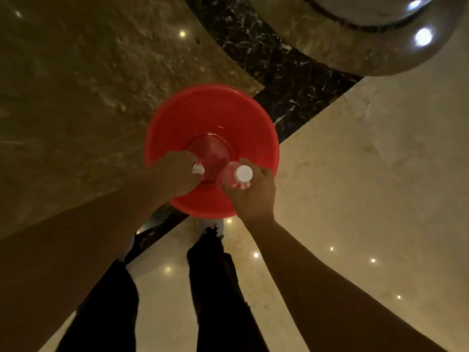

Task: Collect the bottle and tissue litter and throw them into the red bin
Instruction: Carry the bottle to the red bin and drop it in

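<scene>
A round red bin (210, 115) stands on the marble floor straight below me, seen from above with its mouth open. My right hand (253, 196) is over the bin's near right rim and grips a clear plastic bottle (229, 174) with a white cap, held upright. My left hand (175, 174) is over the near left part of the bin, closed around a small white tissue (198, 169) that peeks out between the fingers. Both forearms reach in from the bottom of the frame.
My legs in dark trousers (215, 288) stand just behind the bin. A black marble band (286, 80) runs diagonally across the beige floor. A curved shiny base of some furniture (380, 47) sits at the top right.
</scene>
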Tool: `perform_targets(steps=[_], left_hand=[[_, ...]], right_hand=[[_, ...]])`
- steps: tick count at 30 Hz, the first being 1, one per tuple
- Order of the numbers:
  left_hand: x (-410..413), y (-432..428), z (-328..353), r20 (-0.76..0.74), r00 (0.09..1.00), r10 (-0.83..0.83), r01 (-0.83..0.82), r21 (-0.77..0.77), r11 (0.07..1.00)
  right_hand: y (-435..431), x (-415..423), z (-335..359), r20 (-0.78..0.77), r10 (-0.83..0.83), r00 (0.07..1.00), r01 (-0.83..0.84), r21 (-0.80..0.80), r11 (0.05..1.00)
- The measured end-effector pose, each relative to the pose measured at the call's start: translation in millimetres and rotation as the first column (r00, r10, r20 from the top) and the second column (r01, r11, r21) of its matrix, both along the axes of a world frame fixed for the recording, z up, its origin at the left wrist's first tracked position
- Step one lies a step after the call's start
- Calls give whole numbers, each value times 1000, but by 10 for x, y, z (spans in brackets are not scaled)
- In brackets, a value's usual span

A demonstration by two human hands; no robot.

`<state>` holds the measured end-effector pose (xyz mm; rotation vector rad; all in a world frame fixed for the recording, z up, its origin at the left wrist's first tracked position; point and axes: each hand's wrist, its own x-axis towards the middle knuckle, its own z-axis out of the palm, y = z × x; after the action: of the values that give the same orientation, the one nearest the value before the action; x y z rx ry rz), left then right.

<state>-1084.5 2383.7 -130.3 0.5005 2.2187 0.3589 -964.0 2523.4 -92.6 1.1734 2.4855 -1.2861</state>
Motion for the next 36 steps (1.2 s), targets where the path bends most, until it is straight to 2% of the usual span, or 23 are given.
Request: perform_targets(steps=[1, 3, 4, 6, 7, 9, 10, 15, 16, 20, 24, 27, 29, 30, 33, 36], left_hand=[[97, 98, -464, 33, 996, 85, -85, -14, 996], [163, 119, -614, 17, 999, 52, -52, 6, 999], [252, 201, -1255, 16, 992, 126, -126, -5, 992], [194, 286, -1445, -11, 998, 69, -69, -15, 997], [246, 341, -1968, -27, 996, 82, -84, -58, 995], [142, 412, -2158, -40, 998, 55, -59, -106, 993], [244, 486, -2569, -9, 998, 63, -63, -143, 988], [428, 648, -3203, 110, 992, 61, -34, -239, 971], [378, 677, -3382, 118, 992, 55, -21, -273, 962], [215, 626, -3585, 100, 988, 122, -93, -252, 963], [194, 421, -3610, 100, 959, 264, -226, -289, 930], [257, 595, -3513, 97, 973, 208, -174, -280, 944], [258, 710, -3379, 84, 986, 145, -121, -241, 963], [280, 756, -3372, 78, 991, 111, -90, -231, 969], [211, 815, -3140, 9, 996, 93, -90, -203, 975], [168, 679, -2596, -80, 972, 220, -228, -109, 968]], right_hand=[[97, 36, -492, 24, 47, 999, -47, 25, 999], [156, 88, -651, 70, 21, 997, -22, 18, 1000], [252, 52, -1268, 87, 68, 994, -69, 17, 997], [343, -90, -1469, 124, 112, 986, -116, 27, 993], [351, -129, -2007, 138, 168, 976, -171, 13, 985], [327, -330, -2198, 177, 266, 948, -267, -20, 964], [337, -289, -2627, 240, 337, 911, -337, -40, 941], [427, -180, -3064, 456, 530, 715, -540, -123, 833], [436, -180, -3238, 458, 537, 709, -544, -130, 829], [392, -233, -3358, 451, 569, 687, -581, -127, 804], [339, -265, -3361, 476, 621, 623, -585, -244, 773], [455, -158, -3306, 497, 640, 586, -593, -275, 757], [514, -115, -3197, 499, 633, 591, -598, -255, 760], [530, -94, -3187, 486, 607, 629, -582, -222, 782], [539, -295, -3013, 426, 576, 697, -618, -49, 785], [393, -555, -2603, 394, 605, 692, -676, 59, 735]])
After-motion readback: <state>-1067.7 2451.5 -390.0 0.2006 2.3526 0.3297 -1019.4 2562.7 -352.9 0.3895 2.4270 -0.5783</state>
